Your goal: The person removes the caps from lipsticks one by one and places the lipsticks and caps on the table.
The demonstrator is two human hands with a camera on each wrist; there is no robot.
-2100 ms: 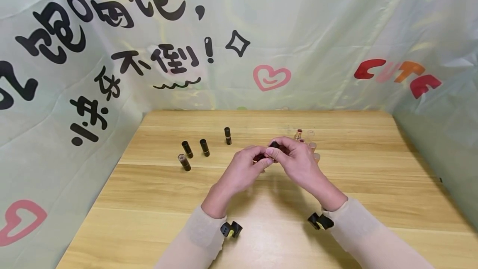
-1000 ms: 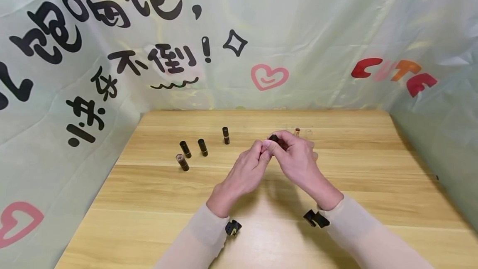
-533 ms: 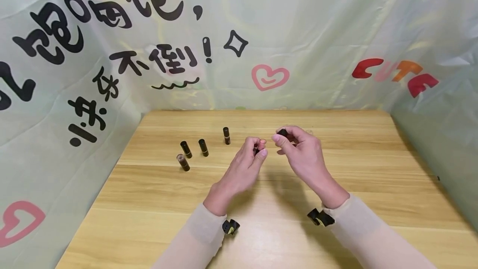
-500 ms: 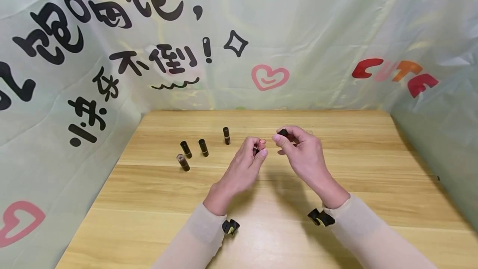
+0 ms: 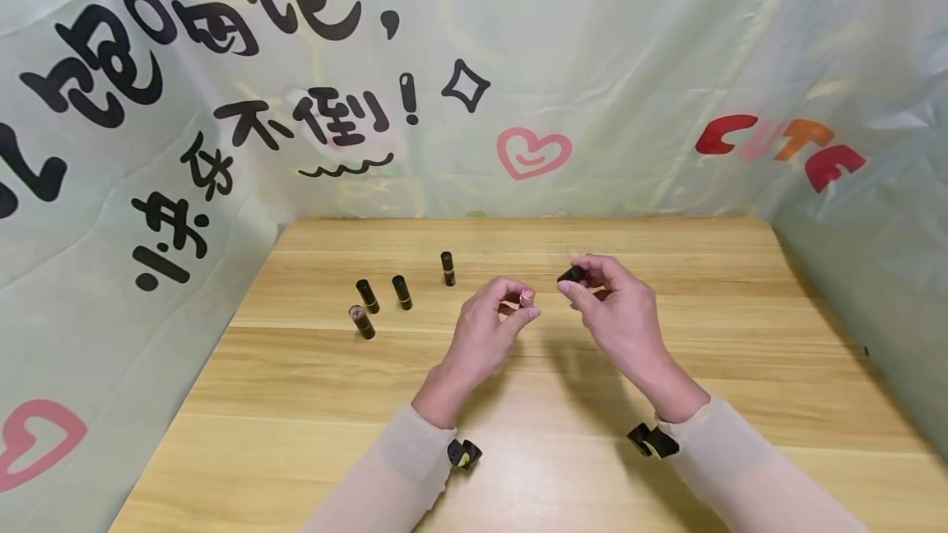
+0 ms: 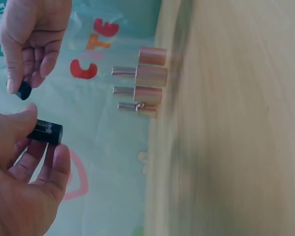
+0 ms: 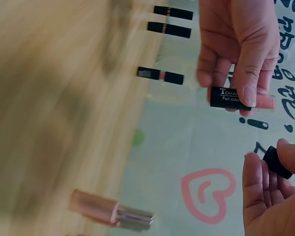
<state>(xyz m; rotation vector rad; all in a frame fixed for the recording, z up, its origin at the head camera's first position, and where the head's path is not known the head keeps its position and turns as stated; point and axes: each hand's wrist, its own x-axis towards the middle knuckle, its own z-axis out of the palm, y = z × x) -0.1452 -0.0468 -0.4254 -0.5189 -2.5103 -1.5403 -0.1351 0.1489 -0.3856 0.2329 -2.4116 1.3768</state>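
Note:
Pinched in my left hand (image 5: 481, 331) is a lipstick (image 5: 527, 298) with its pink end bare. The right wrist view shows the black, white-lettered base of this lipstick (image 6: 48, 131) between thumb and fingers. My right hand (image 5: 625, 315) holds a small black cap (image 5: 572, 274) by thumb and fingertips, a short gap to the right of the lipstick. Both hands are raised over the wooden table (image 5: 415, 401). Several closed black lipsticks (image 5: 402, 292) stand upright to the left of my left hand.
Several rose-gold and silver tubes (image 6: 151, 76) stand on the table's right part, hidden behind my right hand in the head view. One such tube (image 7: 93, 205) shows large in the right wrist view. A printed cloth (image 5: 629, 81) encloses the table's back and sides.
My hands were together around the lipstick and have drawn apart. The black cap has come away to the right in my right hand, and the lipstick's pink end has come into view.

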